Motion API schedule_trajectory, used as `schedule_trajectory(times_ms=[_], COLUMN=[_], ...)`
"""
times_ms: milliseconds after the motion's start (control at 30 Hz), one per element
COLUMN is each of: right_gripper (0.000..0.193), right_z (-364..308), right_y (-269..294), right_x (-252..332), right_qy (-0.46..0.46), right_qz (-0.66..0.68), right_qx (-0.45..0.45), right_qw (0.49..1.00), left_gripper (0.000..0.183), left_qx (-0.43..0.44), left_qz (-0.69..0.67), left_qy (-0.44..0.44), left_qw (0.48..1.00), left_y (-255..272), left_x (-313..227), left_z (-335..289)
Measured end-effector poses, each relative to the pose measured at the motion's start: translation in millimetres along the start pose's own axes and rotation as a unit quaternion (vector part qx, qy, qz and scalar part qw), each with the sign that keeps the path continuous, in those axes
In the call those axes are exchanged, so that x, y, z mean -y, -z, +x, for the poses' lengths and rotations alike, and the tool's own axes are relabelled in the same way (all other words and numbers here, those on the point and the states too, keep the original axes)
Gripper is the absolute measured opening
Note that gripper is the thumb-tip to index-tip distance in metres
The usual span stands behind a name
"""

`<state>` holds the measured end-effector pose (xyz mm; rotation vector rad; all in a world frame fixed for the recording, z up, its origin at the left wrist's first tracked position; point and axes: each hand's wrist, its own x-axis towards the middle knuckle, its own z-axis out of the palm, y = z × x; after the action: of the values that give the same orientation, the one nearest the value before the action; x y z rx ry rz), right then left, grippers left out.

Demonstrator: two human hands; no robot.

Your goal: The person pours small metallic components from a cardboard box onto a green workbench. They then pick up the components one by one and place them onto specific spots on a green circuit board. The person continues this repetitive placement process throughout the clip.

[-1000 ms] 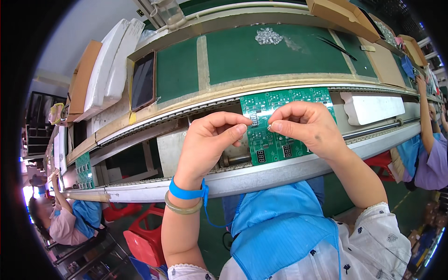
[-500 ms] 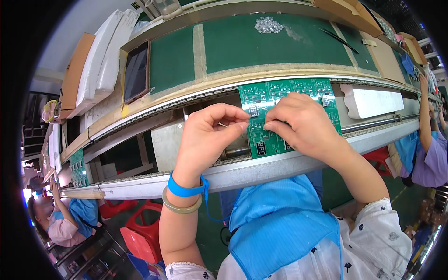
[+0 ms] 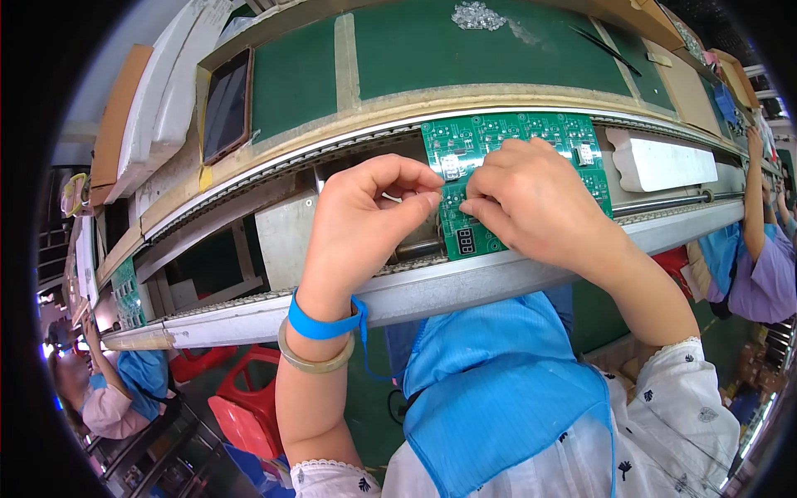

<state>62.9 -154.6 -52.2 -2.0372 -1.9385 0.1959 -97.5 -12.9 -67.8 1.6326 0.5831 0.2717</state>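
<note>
A green circuit board [image 3: 490, 241] spans the two rails of the conveyor in front of me. Small digit displays sit on it, among them a dark one [image 3: 466, 241] near its lower left corner and a pale one [image 3: 452, 167] higher up. My left hand [image 3: 369, 220] is at the board's left edge, thumb and forefinger pinched; whatever lies between the tips is too small to make out. Over the middle of the board, my right hand [image 3: 531, 199] has its fingers curled and pinched, hiding part of the board and anything held. A blue strap [image 3: 322, 321] circles my left wrist.
Beyond the rails, a green bench [image 3: 465, 62] carries a pile of small clear parts [image 3: 478, 16], tweezers [image 3: 603, 48] and a dark tablet-like screen [image 3: 227, 105]. White foam [image 3: 664, 163] lies right of the board. Other people sit along the line at both sides.
The view has shifted, so the bench and board appear slightly higher. My right hand has moved slightly left over the board; my left hand stays at its edge, still pinched.
</note>
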Motion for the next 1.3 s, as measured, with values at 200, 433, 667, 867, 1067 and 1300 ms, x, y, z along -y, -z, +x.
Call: schedule_trajectory(times_ms=[200, 433, 667, 867, 1067, 1300], right_gripper=[0.019, 0.018, 0.02, 0.021, 0.021, 0.02], right_z=[2.1, 4.9, 7.2, 9.5, 10.9, 9.8], right_y=[0.5, 0.0, 2.6, 4.8, 4.6, 2.5], right_x=[4.6, 9.5, 11.8, 16.5, 18.5, 23.9], right_qy=[-0.003, -0.029, -0.035, -0.053, -0.069, -0.081], right_qz=[-0.02, -0.025, -0.024, -0.029, -0.031, -0.03], right_qx=[0.011, 0.03, 0.045, 0.064, 0.07, 0.045], right_qw=[1.0, 0.999, 0.998, 0.996, 0.995, 0.995], left_gripper=[0.015, 0.013, 0.012, 0.012, 0.013, 0.014], left_qx=[0.002, 0.004, 0.001, 0.005, 0.01, 0.008], left_qz=[-0.007, -0.015, -0.018, -0.026, -0.035, -0.039], left_qy=[-0.009, -0.017, -0.026, -0.026, -0.032, -0.044], left_qw=[1.0, 1.0, 0.999, 0.999, 0.999, 0.998], left_y=[0.5, 1.2, 2.2, 3.7, 4.4, 4.1], left_x=[1.0, 1.3, 0.9, 3.1, 3.4, 5.9], left_z=[-0.5, -1.8, -2.9, -4.5, -4.5, -4.7])
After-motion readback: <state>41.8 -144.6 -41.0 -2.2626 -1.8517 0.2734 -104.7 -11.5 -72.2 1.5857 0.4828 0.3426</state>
